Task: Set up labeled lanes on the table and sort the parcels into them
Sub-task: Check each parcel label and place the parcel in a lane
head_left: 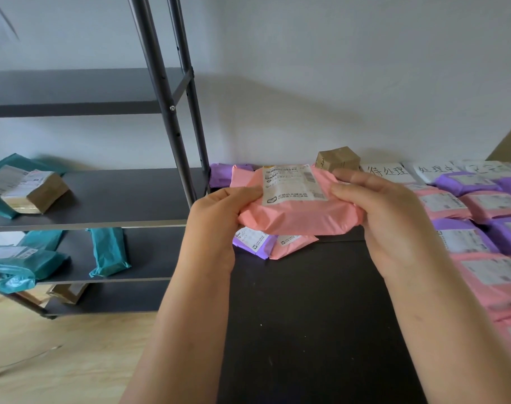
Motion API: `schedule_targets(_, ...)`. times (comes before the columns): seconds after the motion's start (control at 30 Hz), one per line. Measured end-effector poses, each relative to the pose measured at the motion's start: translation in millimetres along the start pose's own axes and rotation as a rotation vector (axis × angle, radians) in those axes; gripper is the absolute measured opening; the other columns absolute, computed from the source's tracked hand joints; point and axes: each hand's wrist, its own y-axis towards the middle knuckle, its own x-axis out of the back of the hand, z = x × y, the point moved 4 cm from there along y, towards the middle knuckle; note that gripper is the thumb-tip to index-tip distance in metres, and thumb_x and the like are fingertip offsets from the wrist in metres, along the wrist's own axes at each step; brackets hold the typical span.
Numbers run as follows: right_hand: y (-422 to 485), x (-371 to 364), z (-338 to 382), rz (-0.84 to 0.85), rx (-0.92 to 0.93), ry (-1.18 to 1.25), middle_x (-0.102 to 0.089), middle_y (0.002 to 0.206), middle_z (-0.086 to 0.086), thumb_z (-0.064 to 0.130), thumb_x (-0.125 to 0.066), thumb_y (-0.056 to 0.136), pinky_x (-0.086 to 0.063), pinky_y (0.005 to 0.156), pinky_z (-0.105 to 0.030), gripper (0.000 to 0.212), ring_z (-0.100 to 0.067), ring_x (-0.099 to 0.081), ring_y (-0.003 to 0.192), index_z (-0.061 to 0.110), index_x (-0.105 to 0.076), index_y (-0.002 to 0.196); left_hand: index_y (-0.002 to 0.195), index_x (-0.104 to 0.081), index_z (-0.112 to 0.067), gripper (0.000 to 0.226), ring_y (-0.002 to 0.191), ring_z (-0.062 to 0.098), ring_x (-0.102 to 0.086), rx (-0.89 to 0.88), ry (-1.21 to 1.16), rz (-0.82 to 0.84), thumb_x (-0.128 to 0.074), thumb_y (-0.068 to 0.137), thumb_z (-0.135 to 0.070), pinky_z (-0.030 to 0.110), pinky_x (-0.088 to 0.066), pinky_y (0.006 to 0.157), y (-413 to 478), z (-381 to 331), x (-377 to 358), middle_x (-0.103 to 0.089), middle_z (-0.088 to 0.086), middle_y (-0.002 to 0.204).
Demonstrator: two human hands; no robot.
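I hold a pink parcel [298,217] with a white shipping label above the black table [306,301]. My left hand [216,220] grips its left edge and my right hand [382,211] grips its right edge. Under it lie a purple parcel [251,243] and another pink parcel [292,243]. White paper lane labels [389,172] with handwritten characters lie along the wall. Rows of pink and purple parcels [475,225] fill the table's right side below the labels. A small brown box [337,160] stands at the wall.
A dark metal shelf rack [161,112] stands to the left of the table. Teal parcels [108,252] and a brown box [35,193] lie on its shelves. More purple parcels [222,174] lie at the table's far left corner. The floor is light wood.
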Motion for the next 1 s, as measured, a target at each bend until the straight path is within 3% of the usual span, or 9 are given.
schedule_targets(0.17,-2,4,-3,-0.051,0.022,-0.058,-0.077,0.087,0.006,0.006,-0.071,0.083,-0.056,0.075,-0.033,0.025,-0.016,-0.074,0.087,0.028,-0.076,0.093,0.075,-0.074,-0.010,0.012,0.076,0.026,-0.070,-0.073,0.073,0.044,-0.072,0.087,-0.014,0.037,-0.055,0.072,-4,-1,-5,-0.077,0.012,0.086)
schedule_targets(0.27,-6,9,-7,-0.074,0.097,-0.199,-0.074,0.081,0.012,0.012,-0.068,0.087,-0.055,0.064,-0.022,0.025,-0.003,-0.071,0.077,0.033,-0.070,0.100,0.081,-0.073,-0.016,0.008,0.078,0.022,-0.073,-0.164,0.175,0.060,-0.072,0.088,-0.018,0.036,-0.057,0.072,-6,-2,-7,-0.077,0.005,0.086)
schedule_targets(0.43,-10,20,-14,-0.158,0.211,-0.489,-0.063,0.095,0.031,0.028,-0.067,0.090,-0.042,0.066,-0.015,0.024,0.019,-0.057,0.087,0.042,-0.058,0.107,0.088,-0.069,-0.027,0.004,0.071,0.009,-0.070,-0.340,0.443,0.078,-0.070,0.092,-0.028,0.029,-0.053,0.059,-7,-1,-15,-0.074,-0.008,0.079)
schedule_targets(0.5,-13,25,-16,-0.193,0.246,-0.544,-0.064,0.097,0.027,0.032,-0.066,0.090,-0.038,0.066,-0.011,0.027,0.023,-0.053,0.091,0.047,-0.054,0.109,0.085,-0.066,-0.035,0.011,0.071,0.000,-0.067,-0.399,0.556,0.090,-0.067,0.093,-0.029,0.020,-0.052,0.053,-7,1,-20,-0.071,-0.013,0.080)
schedule_targets(0.57,-15,32,-19,-0.211,0.283,-0.612,-0.060,0.106,0.027,0.037,-0.065,0.091,-0.037,0.069,-0.009,0.028,0.022,-0.051,0.096,0.048,-0.053,0.114,0.081,-0.065,-0.041,0.018,0.073,-0.008,-0.063,-0.444,0.651,0.134,-0.066,0.093,-0.027,0.011,-0.046,0.049,-7,3,-25,-0.068,-0.019,0.080)
schedule_targets(0.7,-18,47,-24,-0.235,0.289,-0.766,-0.056,0.112,0.022,0.037,-0.059,0.096,-0.049,0.073,-0.015,0.031,0.006,-0.058,0.100,0.035,-0.056,0.127,0.080,-0.067,-0.042,0.023,0.081,-0.014,-0.059,-0.504,0.727,0.242,-0.066,0.093,-0.023,0.004,-0.043,0.061,-8,8,-36,-0.067,-0.029,0.081)
schedule_targets(0.8,-26,56,-29,-0.270,0.273,-0.788,-0.062,0.100,0.022,0.038,-0.057,0.096,-0.047,0.062,-0.005,0.021,0.011,-0.061,0.092,0.035,-0.063,0.116,0.086,-0.070,-0.037,0.017,0.082,-0.013,-0.059,-0.487,0.707,0.278,-0.065,0.093,-0.022,0.003,-0.043,0.063,-6,18,-46,-0.065,-0.033,0.087)
schedule_targets(0.9,-36,72,-32,-0.355,0.239,-0.756,-0.061,0.091,0.028,0.033,-0.062,0.096,-0.037,0.062,0.006,0.013,0.030,-0.051,0.083,0.038,-0.062,0.108,0.089,-0.069,-0.035,0.016,0.081,-0.014,-0.058,-0.454,0.648,0.290,-0.065,0.093,-0.021,0.003,-0.043,0.062,-3,26,-60,-0.066,-0.029,0.086)
schedule_targets(1.0,-41,95,-30,-0.419,0.210,-0.723,-0.062,0.086,0.031,0.028,-0.065,0.094,-0.035,0.068,0.006,0.011,0.027,-0.053,0.083,0.038,-0.062,0.097,0.089,-0.067,-0.035,0.016,0.078,-0.014,-0.058,-0.443,0.618,0.303,-0.066,0.093,-0.019,0.003,-0.041,0.059,-1,33,-77,-0.067,-0.021,0.084)
